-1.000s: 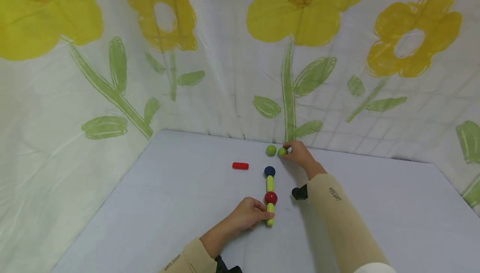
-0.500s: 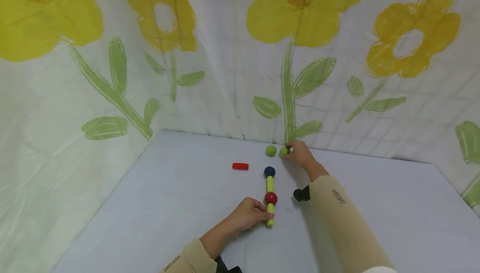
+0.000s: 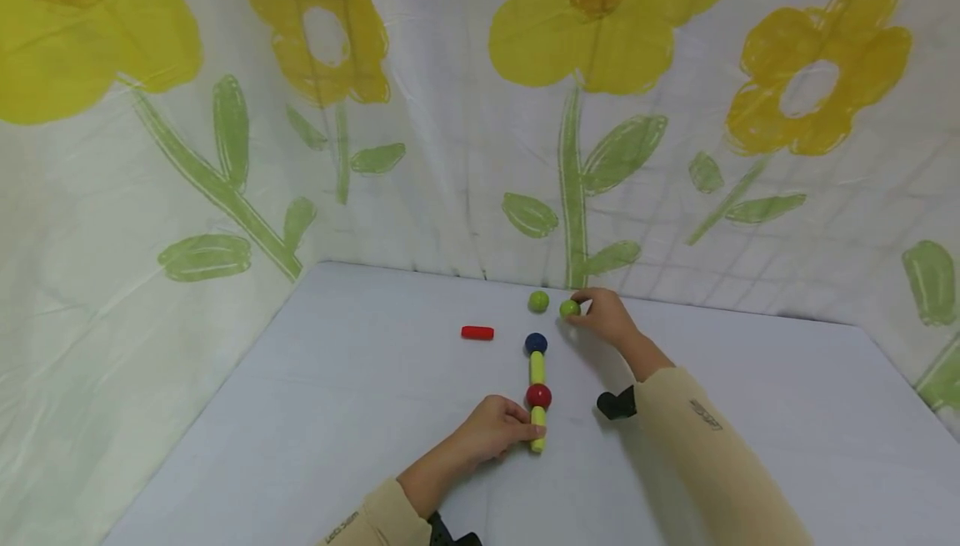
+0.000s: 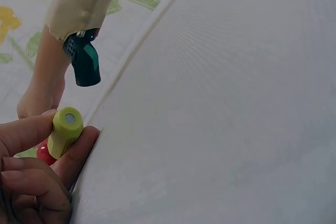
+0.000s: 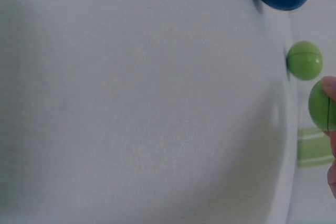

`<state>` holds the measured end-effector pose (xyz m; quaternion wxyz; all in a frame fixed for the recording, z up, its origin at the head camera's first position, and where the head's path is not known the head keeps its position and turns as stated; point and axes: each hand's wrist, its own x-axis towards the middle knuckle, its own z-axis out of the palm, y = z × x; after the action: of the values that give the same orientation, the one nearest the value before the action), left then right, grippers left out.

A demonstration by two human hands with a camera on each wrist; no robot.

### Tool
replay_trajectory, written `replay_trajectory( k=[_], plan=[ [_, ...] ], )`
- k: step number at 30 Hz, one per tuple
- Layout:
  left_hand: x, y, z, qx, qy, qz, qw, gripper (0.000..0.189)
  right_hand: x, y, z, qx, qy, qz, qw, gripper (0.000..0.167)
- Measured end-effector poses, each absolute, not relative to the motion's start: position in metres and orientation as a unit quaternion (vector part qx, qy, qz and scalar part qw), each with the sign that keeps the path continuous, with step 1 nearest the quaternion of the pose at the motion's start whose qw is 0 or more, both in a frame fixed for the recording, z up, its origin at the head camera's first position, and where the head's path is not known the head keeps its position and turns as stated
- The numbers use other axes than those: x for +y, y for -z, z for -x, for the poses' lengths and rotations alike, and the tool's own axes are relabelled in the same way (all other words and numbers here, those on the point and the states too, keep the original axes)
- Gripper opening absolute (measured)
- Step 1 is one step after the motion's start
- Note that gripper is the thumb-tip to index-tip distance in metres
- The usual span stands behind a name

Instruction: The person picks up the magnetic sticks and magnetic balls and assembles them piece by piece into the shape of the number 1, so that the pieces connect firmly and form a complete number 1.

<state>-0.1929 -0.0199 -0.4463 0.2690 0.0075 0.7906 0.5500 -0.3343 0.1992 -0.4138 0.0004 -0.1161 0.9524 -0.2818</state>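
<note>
My left hand (image 3: 491, 429) pinches the near yellow-green rod (image 3: 537, 429) between thumb and fingers. In the left wrist view that rod (image 4: 66, 124) shows a grey disc in its end. Beyond it, in one line, come a red ball (image 3: 538, 397), a second yellow-green rod (image 3: 537, 368) and a dark blue ball (image 3: 536, 343). Near the table's back edge, my right hand (image 3: 606, 317) pinches a green ball (image 3: 569, 309). In the right wrist view this ball (image 5: 321, 107) has a seam, and only fingertips of the hand show.
Another green ball (image 3: 538, 302) sits left of the held one, near the back edge. A short red rod (image 3: 477, 333) lies left of the blue ball. Behind the white table (image 3: 360, 363) hangs a flower-printed curtain (image 3: 442, 112). A dark wrist camera (image 3: 617, 403) juts from the right sleeve.
My right hand has moved the green ball slightly nearer and away from the other green ball. The left hand keeps its grip on the near rod.
</note>
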Motion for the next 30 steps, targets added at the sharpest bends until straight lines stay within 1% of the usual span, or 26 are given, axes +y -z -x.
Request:
replay_trajectory(
  k=[9,18,30],
  plan=[
    [-0.020,0.446,0.192,0.791,-0.551,-0.015,0.265,0.024,0.203,0.411,0.317,0.946,0.303,0.118,-0.011,0.037],
    [-0.022,0.447,0.193,0.788,-0.556,-0.020,0.265,0.024,0.203,0.405,0.289,0.933,0.347,0.095,0.028,0.037],
    [-0.021,0.448,0.194,0.791,-0.551,-0.019,0.267,0.024,0.198,0.410,0.250,0.906,0.413,0.082,0.051,0.034]
  ],
)
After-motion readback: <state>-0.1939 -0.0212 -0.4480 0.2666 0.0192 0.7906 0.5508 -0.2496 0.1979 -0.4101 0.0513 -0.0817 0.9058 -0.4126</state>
